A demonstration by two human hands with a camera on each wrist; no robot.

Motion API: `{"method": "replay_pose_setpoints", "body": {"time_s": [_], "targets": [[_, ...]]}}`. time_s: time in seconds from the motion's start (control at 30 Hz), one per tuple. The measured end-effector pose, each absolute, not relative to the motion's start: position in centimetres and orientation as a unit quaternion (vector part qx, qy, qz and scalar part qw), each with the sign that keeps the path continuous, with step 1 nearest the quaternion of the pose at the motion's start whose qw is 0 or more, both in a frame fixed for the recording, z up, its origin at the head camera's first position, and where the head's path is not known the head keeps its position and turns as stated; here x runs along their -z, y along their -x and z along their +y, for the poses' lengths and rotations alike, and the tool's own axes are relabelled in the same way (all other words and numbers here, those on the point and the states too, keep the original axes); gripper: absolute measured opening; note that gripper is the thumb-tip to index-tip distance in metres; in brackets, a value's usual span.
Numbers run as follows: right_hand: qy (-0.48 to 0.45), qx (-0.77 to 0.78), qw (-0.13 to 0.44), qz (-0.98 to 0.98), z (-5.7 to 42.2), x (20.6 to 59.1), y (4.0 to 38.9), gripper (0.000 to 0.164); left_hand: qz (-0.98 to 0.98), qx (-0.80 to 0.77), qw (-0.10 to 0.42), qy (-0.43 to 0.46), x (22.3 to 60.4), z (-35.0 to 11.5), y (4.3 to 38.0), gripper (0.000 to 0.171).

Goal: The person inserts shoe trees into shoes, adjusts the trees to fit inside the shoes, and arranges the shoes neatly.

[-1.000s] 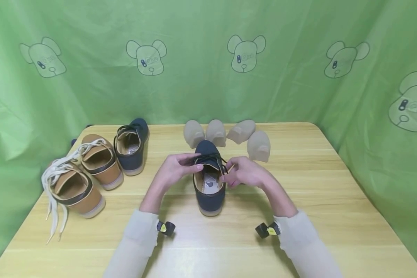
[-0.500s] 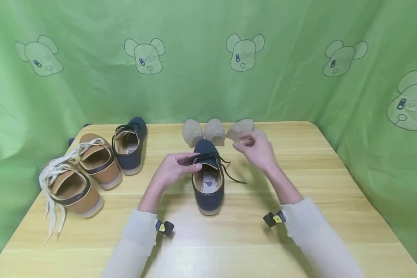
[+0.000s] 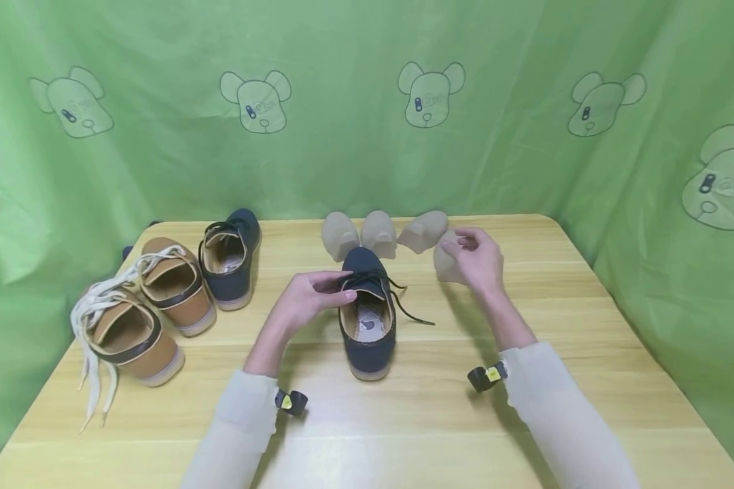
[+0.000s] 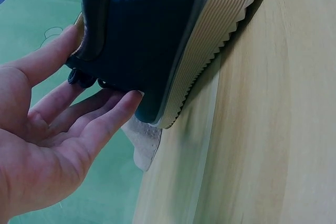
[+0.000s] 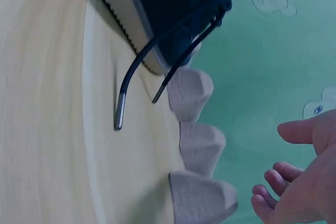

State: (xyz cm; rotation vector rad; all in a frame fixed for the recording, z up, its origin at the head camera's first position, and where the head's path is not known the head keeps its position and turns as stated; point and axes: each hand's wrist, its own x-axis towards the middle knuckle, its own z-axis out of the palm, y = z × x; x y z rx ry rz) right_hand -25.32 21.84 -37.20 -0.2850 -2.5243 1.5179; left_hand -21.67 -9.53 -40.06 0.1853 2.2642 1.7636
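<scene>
A navy lace-up shoe (image 3: 371,350) stands in the middle of the table, toe pointing away, its black laces trailing to the right. My left hand (image 3: 300,299) holds the shoe's left side, thumb at the collar edge and fingers by the laces; the left wrist view shows the thumb (image 4: 58,51) against the collar. Over the rightmost grey toe-shaped insert (image 3: 445,265) hovers my right hand (image 3: 480,261), fingers loosely bent and holding nothing. In the right wrist view that hand (image 5: 304,177) is apart from the inserts (image 5: 202,198).
Three more grey inserts (image 3: 424,229) line the table's back edge behind the shoe. On the left stand another navy shoe (image 3: 235,282) and two tan shoes (image 3: 186,309), (image 3: 149,356) with long white laces (image 3: 94,380). A green curtain (image 3: 355,163) surrounds the table (image 3: 556,407).
My right hand has let go of the black lace, which now lies on the right, and has moved back and right to the rightmost insert. The left hand has stayed on the shoe.
</scene>
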Motion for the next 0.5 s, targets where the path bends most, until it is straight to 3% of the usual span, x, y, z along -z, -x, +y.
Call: {"method": "replay_pose_setpoints", "body": {"time_s": [0.33,0.5], "targets": [[0.156,-0.532,0.079,-0.829,23.4,38.6,26.1,0.077,0.783,-0.604,0.129,-0.068,39.9,-9.5,21.7,0.050],[0.164,-0.546,0.047,-0.820,23.8,39.3,26.3,0.092,0.782,-0.606,0.127,-0.067,40.1,-9.5,21.7,0.050]]}}
